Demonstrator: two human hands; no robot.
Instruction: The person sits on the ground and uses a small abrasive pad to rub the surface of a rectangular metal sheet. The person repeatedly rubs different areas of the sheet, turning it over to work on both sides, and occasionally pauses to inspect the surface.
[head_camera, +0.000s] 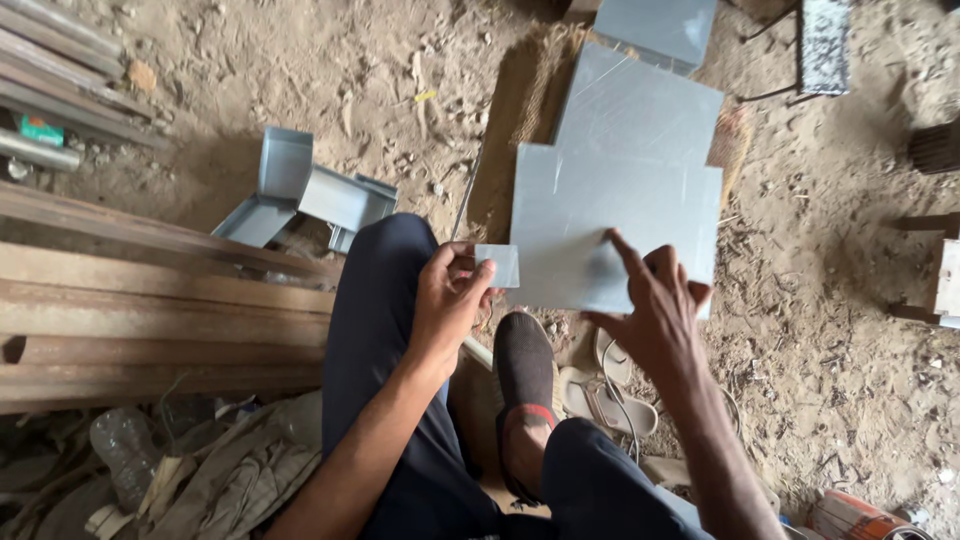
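Observation:
My left hand (452, 295) pinches a small square piece of grey sheet metal (499, 265) between thumb and fingers, held above my knee. My right hand (652, 300) rests its fingers on the near edge of a large grey metal sheet (610, 220) that lies on the sandy ground in front of me. A second sheet of the same kind (640, 105) lies under it, shifted toward the far side. The small piece sits just left of the large sheet's near corner. My legs in dark trousers and a foot in a dark shoe (523, 370) are below the hands.
Long rusty steel sections (150, 310) lie stacked at the left. A bent grey sheet-metal channel (300, 195) lies on the sand beyond them. Sacking (530, 90) lies under the sheets. A folded metal box (655, 28) stands at the top, sandals (600, 395) near my foot, a plastic bottle (125, 450) lower left.

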